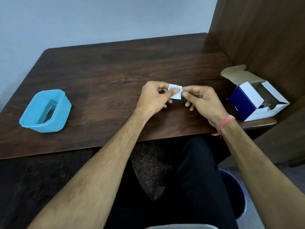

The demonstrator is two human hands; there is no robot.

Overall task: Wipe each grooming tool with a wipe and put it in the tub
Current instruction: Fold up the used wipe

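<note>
Dark wood worktop point(115, 66) carries a blue tub point(45, 111) at nine o'clock, its dark contents indistinct. At centre, left hand point(153, 96) and right hand point(203, 100) each pinch one small white wipe sachet point(175, 92). An open box point(257, 101) at three o'clock hides its contents.

Dark wood-grain desk point(115, 66), smooth, with a soft sheen near the far right. Light blue tub point(33, 119) of plastic, smooth and slightly glossy at the rim. Small white sachet point(175, 93), paper-like or foil, flat, with blue print, pinched between left hand point(153, 96) and right hand point(203, 101). Open box point(252, 103) of cardboard, matt: white and dark blue outside, raw brown inside the lid flap. Pink thread band point(224, 123) of twisted cotton-like cord, rough. Wood-look panel point(264, 30) at right, matt, brown.
</note>
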